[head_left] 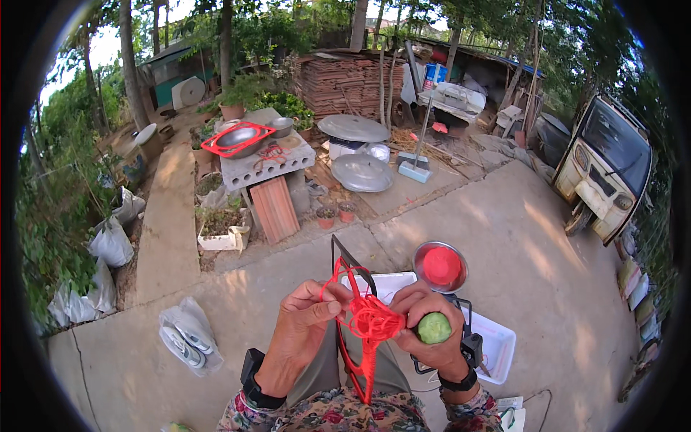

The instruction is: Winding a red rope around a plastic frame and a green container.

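Observation:
A loose tangle of red cord (374,324) hangs between my two hands, above my lap. My left hand (308,313) pinches a strand of it between thumb and fingertips. In my right hand (432,324) sits a rounded green thing (434,328), like the end of a cucumber or small gourd; the rest of it is hidden by the palm. My right fingertips are pressed against the tangle's right side. Behind the cord rises a dark narrow frame (353,261) with red strands looped over it. More red strands run down in a bundle toward my floral clothing.
Ahead on the concrete stand a metal bowl (461,279) with something red inside and a white tray (497,345). Bagged shoes (188,338) lie at left. Farther off are a perforated slab table (270,167), large metal lids (362,173), a broom-like tool (414,168) and a parked vehicle (604,169).

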`<state>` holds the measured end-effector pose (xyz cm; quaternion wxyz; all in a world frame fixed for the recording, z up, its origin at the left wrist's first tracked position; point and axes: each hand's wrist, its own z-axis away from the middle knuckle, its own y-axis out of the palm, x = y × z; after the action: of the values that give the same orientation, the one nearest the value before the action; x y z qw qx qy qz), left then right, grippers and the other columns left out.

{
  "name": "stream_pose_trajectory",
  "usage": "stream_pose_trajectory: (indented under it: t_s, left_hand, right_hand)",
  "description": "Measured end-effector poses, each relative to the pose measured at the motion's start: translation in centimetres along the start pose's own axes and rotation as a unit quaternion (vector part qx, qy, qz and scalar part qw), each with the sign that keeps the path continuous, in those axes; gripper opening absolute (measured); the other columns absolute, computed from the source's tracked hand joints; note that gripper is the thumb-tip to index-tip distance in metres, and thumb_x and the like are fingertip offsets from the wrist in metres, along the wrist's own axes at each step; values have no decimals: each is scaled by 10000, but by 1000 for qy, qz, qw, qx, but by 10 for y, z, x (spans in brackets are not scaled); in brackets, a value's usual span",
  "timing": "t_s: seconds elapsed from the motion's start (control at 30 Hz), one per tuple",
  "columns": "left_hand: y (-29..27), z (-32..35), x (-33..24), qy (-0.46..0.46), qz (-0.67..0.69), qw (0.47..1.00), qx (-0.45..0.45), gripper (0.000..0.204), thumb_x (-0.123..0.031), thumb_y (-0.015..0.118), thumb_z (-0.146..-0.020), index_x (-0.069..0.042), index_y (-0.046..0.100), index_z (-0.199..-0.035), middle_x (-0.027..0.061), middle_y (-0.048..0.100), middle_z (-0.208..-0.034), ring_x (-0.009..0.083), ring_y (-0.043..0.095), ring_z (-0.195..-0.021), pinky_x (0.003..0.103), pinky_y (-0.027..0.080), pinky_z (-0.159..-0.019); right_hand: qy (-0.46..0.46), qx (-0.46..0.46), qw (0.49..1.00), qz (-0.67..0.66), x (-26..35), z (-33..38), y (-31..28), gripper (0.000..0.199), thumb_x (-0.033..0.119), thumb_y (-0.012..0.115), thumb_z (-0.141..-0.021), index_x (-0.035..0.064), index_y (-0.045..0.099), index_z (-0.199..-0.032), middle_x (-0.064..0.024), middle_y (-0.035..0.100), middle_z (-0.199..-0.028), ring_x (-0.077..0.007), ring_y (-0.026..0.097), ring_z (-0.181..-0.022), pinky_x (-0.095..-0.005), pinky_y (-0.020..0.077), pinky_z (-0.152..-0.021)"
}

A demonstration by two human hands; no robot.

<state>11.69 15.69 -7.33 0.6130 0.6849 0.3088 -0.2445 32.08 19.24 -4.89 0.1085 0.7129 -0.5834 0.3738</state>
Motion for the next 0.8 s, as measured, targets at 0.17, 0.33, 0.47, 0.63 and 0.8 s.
stream_pose_trajectory:
  t_s: [0.17,0.33,0.47,0.63,0.8]
  left_hand:
    - [16,-28,-3,34,-70,997,13,126,-50,708,-786,-45,601,-851,129,639,-970,175,600,-903,318,462,-819]
    - [18,-43,16,71,-188,977,77,89,-34,681,-819,-43,624,-887,91,634,-1029,123,564,-891,268,437,-802]
    - [20,-46,32,104,-248,957,104,111,-52,683,-826,-52,651,-932,60,625,-1054,115,561,-890,244,440,-782]
    - [14,-44,39,146,-261,949,99,93,-64,683,-833,-44,672,-923,68,615,-1062,110,563,-881,249,459,-755]
    - [23,-41,35,99,-232,965,69,97,-62,686,-819,-20,687,-906,89,603,-1053,156,542,-992,311,414,-885]
  right_hand:
    - [77,-197,873,-439,22,20,-34,346,55,736,-739,133,417,-847,-47,512,-695,-212,524,-654,-344,477,-619]
    - [77,-243,835,-488,24,53,-63,306,154,663,-820,124,366,-888,-44,480,-669,-169,484,-536,-311,440,-480]
    - [160,-395,815,-392,18,82,-69,230,135,608,-852,99,391,-922,-9,433,-647,-99,455,-509,-268,403,-433]
    - [145,-361,836,-386,13,116,-85,449,138,600,-832,51,396,-1222,-34,477,-730,-118,469,-544,-266,401,-431]
    - [141,-315,865,-364,6,127,-91,427,161,583,-853,54,410,-1229,-52,497,-766,-127,470,-546,-279,402,-431]
